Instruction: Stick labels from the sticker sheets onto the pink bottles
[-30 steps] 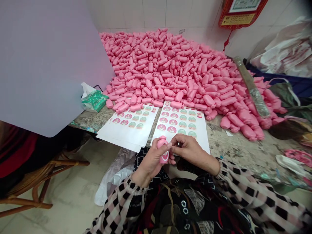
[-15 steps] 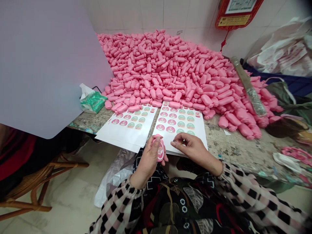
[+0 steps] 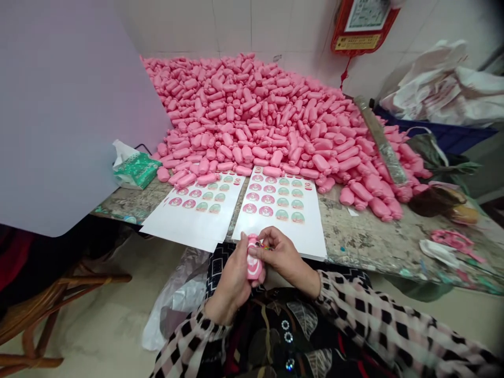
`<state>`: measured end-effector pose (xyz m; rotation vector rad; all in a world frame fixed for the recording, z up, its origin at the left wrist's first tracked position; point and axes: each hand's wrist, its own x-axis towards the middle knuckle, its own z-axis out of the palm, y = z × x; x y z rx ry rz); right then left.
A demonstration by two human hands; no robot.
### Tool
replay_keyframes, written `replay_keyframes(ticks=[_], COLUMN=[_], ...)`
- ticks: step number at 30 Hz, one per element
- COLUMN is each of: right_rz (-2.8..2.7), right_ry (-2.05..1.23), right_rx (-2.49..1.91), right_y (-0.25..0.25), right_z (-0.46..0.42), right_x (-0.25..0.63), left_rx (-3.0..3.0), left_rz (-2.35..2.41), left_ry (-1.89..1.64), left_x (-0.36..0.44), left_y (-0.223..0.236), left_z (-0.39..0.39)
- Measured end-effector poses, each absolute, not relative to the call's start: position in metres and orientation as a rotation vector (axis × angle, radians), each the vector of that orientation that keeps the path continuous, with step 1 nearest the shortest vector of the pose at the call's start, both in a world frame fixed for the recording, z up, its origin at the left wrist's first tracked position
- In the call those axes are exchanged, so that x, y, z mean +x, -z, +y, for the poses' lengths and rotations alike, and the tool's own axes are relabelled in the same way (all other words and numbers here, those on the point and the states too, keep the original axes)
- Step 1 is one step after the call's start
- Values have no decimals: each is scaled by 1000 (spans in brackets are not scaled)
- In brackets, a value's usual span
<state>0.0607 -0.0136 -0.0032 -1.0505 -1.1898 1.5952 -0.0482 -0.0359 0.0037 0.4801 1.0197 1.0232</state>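
Note:
A small pink plastic bottle (image 3: 254, 266) with a white pattern on its face is gripped in my left hand (image 3: 233, 275), low in front of the table edge. My right hand (image 3: 284, 257) is closed, thumb and fingertips pinched at the bottle's upper part. Something tiny and colourful shows by those fingertips, too small to name. Just beyond my hands lies a sticker sheet (image 3: 280, 231) with rows of pink and green labels. Another sticker sheet (image 3: 185, 228) lies to its left, its front edge past the table edge.
A large heap of pink bottles (image 3: 252, 115) covers the table's back. A tape-wrapped bar (image 3: 381, 139) rests on the heap's right side. At left are a green tissue pack (image 3: 137, 169) and a big pale panel (image 3: 71, 105). A wicker stool (image 3: 43, 302) stands lower left.
My right hand has moved left and now meets the bottle in my left hand. The bottle has turned more upright. The whole view has shifted slightly.

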Motion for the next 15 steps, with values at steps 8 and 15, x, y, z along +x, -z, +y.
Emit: replay_keyframes(ticks=[8, 15], right_rz=[-1769, -1781], right_ry=[-977, -207], right_rx=[-1336, -1994], right_y=[12, 5], right_z=[8, 52], right_x=[129, 240], left_rx=[623, 670], left_rz=[1260, 1829], left_ry=[-634, -414], left_x=[-116, -178], left_y=[24, 95], left_z=[-83, -128])
